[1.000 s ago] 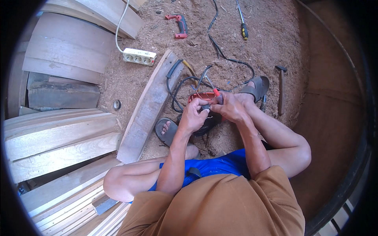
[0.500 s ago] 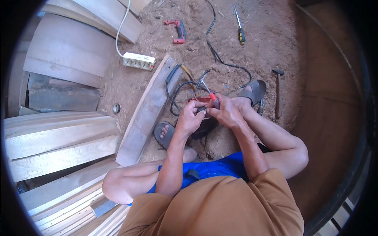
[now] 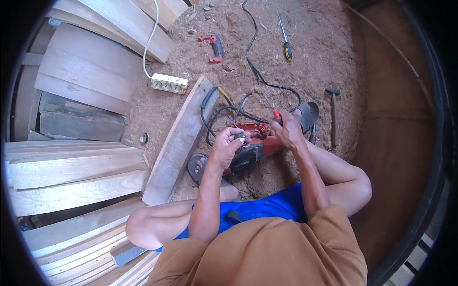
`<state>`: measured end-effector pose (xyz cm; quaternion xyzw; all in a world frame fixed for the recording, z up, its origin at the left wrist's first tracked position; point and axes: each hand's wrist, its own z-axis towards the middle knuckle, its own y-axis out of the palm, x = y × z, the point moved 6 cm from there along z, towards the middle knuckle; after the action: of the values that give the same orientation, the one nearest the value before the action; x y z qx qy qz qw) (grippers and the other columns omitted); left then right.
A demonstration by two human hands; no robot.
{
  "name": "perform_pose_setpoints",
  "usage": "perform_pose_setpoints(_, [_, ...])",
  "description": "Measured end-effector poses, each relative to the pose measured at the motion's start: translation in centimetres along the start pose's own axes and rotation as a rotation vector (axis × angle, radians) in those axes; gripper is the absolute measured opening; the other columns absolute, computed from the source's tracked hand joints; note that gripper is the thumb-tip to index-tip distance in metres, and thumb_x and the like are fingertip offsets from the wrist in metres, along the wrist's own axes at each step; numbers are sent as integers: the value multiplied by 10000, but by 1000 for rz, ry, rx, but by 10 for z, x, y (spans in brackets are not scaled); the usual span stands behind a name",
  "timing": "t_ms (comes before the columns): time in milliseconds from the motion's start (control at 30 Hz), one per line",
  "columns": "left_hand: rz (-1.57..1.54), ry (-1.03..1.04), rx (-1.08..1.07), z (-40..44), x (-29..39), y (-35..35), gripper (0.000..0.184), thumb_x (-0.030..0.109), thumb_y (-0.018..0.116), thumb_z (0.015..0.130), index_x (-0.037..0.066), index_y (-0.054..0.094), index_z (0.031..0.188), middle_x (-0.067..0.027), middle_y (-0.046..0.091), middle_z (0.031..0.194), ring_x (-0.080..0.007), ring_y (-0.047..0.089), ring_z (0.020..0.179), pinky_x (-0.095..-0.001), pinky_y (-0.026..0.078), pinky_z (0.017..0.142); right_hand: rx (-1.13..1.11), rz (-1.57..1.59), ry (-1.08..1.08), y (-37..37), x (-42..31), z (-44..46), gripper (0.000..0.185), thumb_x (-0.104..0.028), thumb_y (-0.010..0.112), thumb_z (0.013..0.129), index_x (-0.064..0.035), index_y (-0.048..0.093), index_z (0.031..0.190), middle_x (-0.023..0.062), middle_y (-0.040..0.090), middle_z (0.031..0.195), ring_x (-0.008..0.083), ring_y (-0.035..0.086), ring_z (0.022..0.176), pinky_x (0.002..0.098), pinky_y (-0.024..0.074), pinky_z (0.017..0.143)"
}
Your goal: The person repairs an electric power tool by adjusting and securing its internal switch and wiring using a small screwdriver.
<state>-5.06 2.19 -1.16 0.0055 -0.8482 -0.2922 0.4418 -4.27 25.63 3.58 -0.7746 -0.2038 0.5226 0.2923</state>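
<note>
A red and black power tool (image 3: 253,155) with its housing opened lies on the ground between my feet. Over its left part, my left hand (image 3: 226,147) pinches a small dark part (image 3: 240,137) with thin wires by it. My right hand (image 3: 288,130) is closed round a screwdriver with a red and dark handle (image 3: 276,114), its shaft pointing up and away from the tool. The two hands are apart. Black cable (image 3: 215,114) loops just beyond the tool, near a yellow-ended wire (image 3: 224,94).
A plank (image 3: 176,143) lies left of the tool. Farther off are a white power strip (image 3: 169,83), a red-grey handle shell (image 3: 216,49), a yellow-black screwdriver (image 3: 287,50) and a hammer (image 3: 334,117). Tape (image 3: 143,138) sits near stacked boards (image 3: 76,164) at the left.
My right hand has moved right with the screwdriver, away from my left hand, uncovering the open tool. My left hand still pinches the small dark part.
</note>
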Motion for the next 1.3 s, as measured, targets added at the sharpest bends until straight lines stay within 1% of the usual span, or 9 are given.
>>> perform_pose_setpoints(100, [-26, -26, -3, 0, 1, 1, 265, -27, 662, 948, 1, 590, 1202, -177, 735, 1180, -213, 735, 1041, -344, 596, 947, -50, 219, -209, 0, -39, -31, 146, -150, 709, 865, -48, 701, 969, 166, 699, 908, 385, 673, 894, 473, 526, 803])
perform_pose_setpoints(233, [-29, -46, -23, -2, 5, 10, 264, -11, 669, 955, -18, 589, 1206, -142, 742, 1122, -150, 727, 955, -256, 588, 825, -79, 142, -406, 11, -73, -42, 183, -95, 754, 868, -94, 754, 1052, 136, 685, 920, 340, 664, 881, 451, 516, 820])
perform_pose_setpoints(433, [52, -75, -3, -3, 8, 4, 265, 0, 673, 954, -33, 585, 1202, -98, 726, 1054, -114, 705, 891, -255, 595, 803, -82, 133, -475, 38, -68, -35, 272, -66, 767, 829, -109, 753, 1097, 139, 670, 937, 359, 676, 906, 455, 524, 785])
perform_pose_setpoints(633, [52, -109, 23, -1, 2, -1, 268, -21, 695, 954, -25, 581, 1197, -96, 729, 1063, -111, 706, 891, -241, 591, 805, -66, -2, -505, 42, -74, -41, 292, -5, 791, 748, -54, 724, 1028, 140, 690, 940, 358, 687, 907, 447, 549, 772])
perform_pose_setpoints(833, [-16, -117, 46, 1, -10, -7, 273, -48, 686, 951, -8, 594, 1205, -97, 729, 1100, -105, 701, 909, -235, 575, 797, -70, -99, -569, 53, -71, -40, 221, -84, 774, 757, -99, 660, 946, 86, 637, 934, 338, 679, 905, 454, 550, 716])
perform_pose_setpoints(900, [-7, -118, 33, 3, -14, -10, 317, -84, 665, 928, -17, 598, 1230, -112, 724, 1161, -126, 713, 962, -262, 589, 868, -93, -90, -529, 54, -70, -37, 217, -83, 764, 770, -94, 663, 962, 95, 640, 940, 344, 677, 908, 459, 548, 718])
perform_pose_setpoints(1000, [3, -133, 77, 3, -17, -11, 252, -31, 644, 973, 0, 601, 1220, -90, 737, 1089, -74, 673, 861, -220, 549, 745, -73, 11, -500, 54, -64, -35, 201, -80, 744, 796, -79, 664, 980, 112, 642, 950, 359, 672, 901, 475, 543, 725])
perform_pose_setpoints(1100, [-102, -166, 0, -1, -10, -3, 263, -29, 617, 977, 4, 600, 1237, -86, 739, 1098, -65, 658, 855, -219, 541, 757, -57, 97, -454, 51, -58, -32, 177, -70, 715, 822, -54, 660, 990, 140, 636, 954, 374, 655, 908, 483, 532, 753])
perform_pose_setpoints(1300, [-8, -139, -16, 0, -9, 3, 255, 9, 635, 997, 12, 573, 1244, -96, 736, 1140, -70, 668, 909, -213, 533, 776, -100, 62, -350, 42, -63, -31, 135, -60, 678, 835, -14, 633, 954, 183, 612, 935, 384, 606, 940, 473, 498, 809])
